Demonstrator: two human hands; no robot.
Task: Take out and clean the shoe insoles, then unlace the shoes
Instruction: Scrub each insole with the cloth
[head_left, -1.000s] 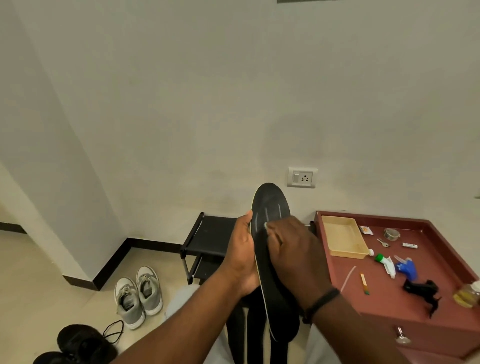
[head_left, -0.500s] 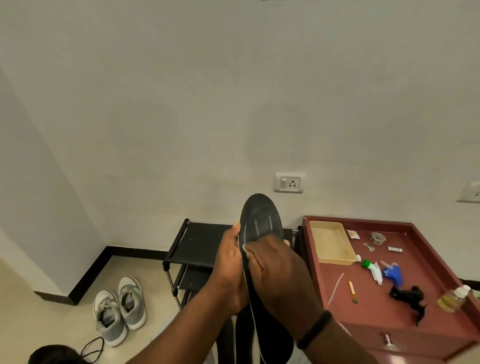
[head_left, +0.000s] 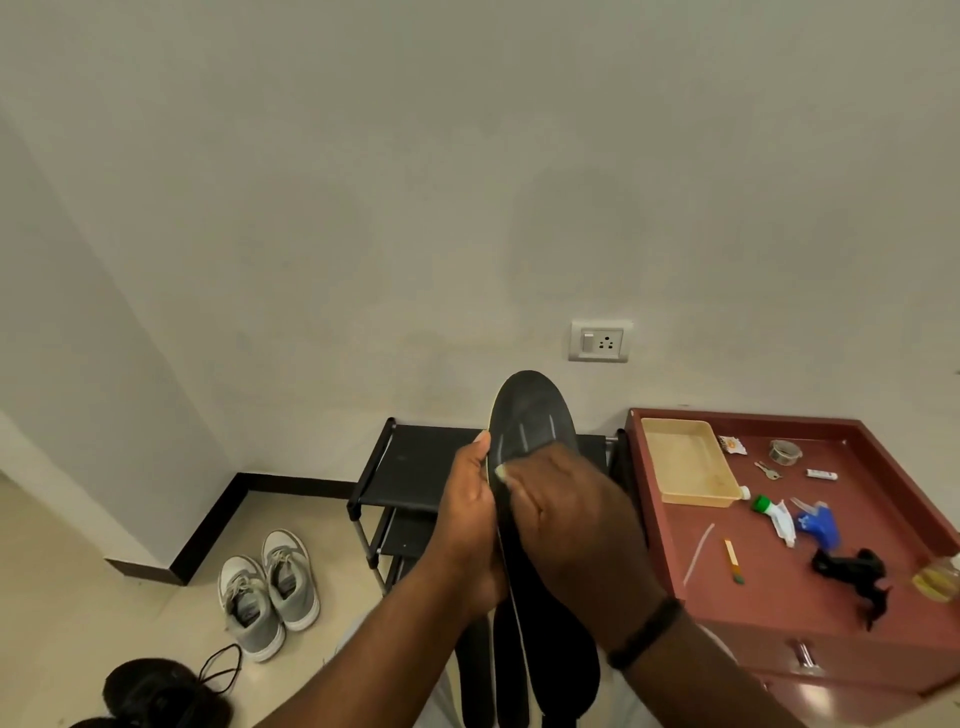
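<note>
Insole first: one black one stands upright in front of you, toe end up, gripped along its left edge by your left hand while your right hand lies across its face with fingers curled, pressing something pale against it; what that is you cannot tell. More dark insoles hang below your wrists, too overlapped to count. Behind them stands one black shoe rack. On the floor to your left sit two grey sneakers side by side, and nearer you black shoes with a loose lace. To your right, one red table carries one beige tray, one blue sprayer and one black tool.
</note>
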